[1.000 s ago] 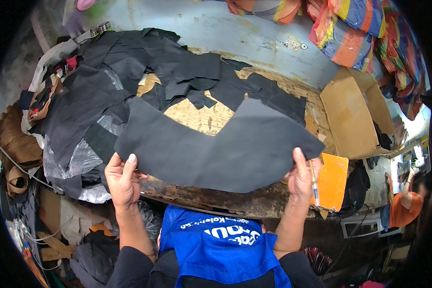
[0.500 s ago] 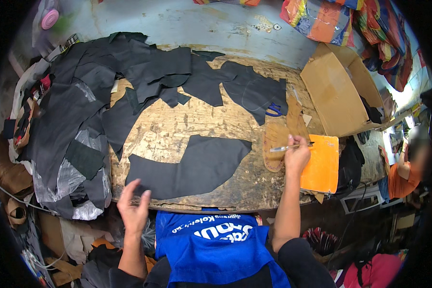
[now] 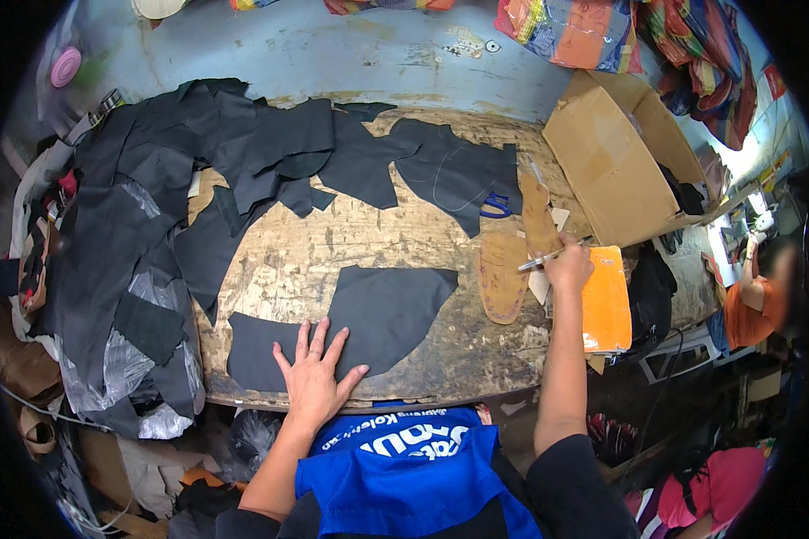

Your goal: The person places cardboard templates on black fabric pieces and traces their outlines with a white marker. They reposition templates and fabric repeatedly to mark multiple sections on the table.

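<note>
The cardboard box (image 3: 613, 162) stands open at the far right corner of the wooden worktable (image 3: 404, 247), tipped on its side with the mouth facing right; something dark lies inside, too shadowed to tell what. On the table's near edge lies a dark leather piece (image 3: 368, 314), flat, matte and limp, roughly a wide wedge with a curved upper edge; its long axis runs left to right along the table's front, the broad end toward the right. The left hand (image 3: 316, 377) lies on its lower middle, open, palm down, fingers spread. To the right of the piece, the right hand (image 3: 570, 266) is closed around a thin silvery pen-like tool (image 3: 541, 261) whose tip points left toward a tan sole-shaped pattern (image 3: 502, 277); an orange flat pad (image 3: 606, 298) sits just beside that hand. More dark leather offcuts (image 3: 243, 148), ragged-edged and overlapping, cover the table's far and left sides.
</note>
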Available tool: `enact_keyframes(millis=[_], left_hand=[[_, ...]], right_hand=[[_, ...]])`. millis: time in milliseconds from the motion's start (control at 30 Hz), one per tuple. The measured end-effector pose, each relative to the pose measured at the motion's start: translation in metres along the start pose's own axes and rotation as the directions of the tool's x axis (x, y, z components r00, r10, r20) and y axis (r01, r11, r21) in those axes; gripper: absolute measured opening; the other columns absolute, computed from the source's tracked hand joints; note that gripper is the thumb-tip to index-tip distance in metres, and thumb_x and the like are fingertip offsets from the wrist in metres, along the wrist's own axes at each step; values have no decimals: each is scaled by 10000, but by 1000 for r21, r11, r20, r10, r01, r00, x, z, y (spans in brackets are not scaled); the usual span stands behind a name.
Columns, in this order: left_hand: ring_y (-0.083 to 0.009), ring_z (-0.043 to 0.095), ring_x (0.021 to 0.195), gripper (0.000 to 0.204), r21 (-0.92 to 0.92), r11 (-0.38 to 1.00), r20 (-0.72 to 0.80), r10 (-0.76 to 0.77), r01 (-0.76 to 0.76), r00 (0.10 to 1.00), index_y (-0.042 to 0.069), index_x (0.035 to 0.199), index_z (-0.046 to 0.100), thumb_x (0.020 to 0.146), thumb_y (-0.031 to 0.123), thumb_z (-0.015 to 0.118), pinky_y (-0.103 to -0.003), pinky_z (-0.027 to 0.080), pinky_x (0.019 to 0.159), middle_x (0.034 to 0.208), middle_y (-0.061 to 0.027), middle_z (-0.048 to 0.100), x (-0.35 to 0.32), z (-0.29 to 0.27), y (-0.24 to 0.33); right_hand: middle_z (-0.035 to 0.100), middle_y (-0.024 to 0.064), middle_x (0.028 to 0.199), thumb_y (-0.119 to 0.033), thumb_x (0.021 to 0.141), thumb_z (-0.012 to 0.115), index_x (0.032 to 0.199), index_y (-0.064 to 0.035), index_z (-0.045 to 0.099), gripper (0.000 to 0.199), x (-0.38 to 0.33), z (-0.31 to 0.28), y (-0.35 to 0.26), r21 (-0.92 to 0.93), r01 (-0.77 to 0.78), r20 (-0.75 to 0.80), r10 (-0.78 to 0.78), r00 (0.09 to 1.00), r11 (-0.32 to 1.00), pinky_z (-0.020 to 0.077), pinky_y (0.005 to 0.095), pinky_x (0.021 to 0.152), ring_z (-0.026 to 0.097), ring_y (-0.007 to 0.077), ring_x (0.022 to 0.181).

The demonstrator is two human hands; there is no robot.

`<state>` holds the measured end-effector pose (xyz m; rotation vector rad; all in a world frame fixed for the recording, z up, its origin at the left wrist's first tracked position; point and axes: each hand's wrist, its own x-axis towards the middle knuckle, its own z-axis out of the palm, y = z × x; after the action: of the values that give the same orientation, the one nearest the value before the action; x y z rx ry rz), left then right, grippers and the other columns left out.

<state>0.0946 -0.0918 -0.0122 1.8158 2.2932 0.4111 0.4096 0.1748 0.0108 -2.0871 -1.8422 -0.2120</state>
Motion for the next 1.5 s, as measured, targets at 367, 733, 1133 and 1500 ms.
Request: enact_keyframes(millis=[367, 733, 1133, 1500], left_hand=[[-306, 254, 1363, 611, 16, 1000, 20, -17, 16, 1000, 204, 1297, 528, 788, 534, 610, -691, 99, 1017, 1443, -82, 364, 0, 1, 1], [-309, 272, 1352, 613, 3, 1000, -3, -5, 5, 1000, 198, 1279, 543, 774, 536, 625, -687, 103, 1017, 1433, -78, 375, 2, 3, -1], [-321, 280, 1345, 607, -9, 1000, -3, -4, 4, 1000, 188, 1260, 559, 759, 517, 650, -687, 106, 1014, 1419, -87, 392, 2, 2, -1], [-319, 261, 1353, 616, -21, 1000, 26, -16, 16, 1000, 182, 1261, 556, 753, 517, 653, -695, 97, 1012, 1418, -93, 388, 3, -1, 1]], right_hand=[[640, 206, 957, -354, 581, 847, 1082, -21, 584, 657, -91, 1, -41, 189, 76, 50, -87, 995, 979, 451, 431, 766, 590, 355, 867], [647, 149, 1043, -304, 612, 832, 1125, -49, 578, 627, -93, -19, -9, 313, -30, -40, 44, 998, 949, 395, 442, 918, 552, 345, 1069], [449, 102, 1396, -402, 730, 729, 1227, -134, 541, 596, -78, -45, 105, -29, -195, 16, 196, 981, 980, 143, 707, 992, 324, 417, 1309], [301, 148, 1470, -197, 666, 741, 1376, -131, 387, 796, -94, -42, 51, -358, -76, 129, 130, 983, 931, 236, 749, 920, 220, 417, 1353]])
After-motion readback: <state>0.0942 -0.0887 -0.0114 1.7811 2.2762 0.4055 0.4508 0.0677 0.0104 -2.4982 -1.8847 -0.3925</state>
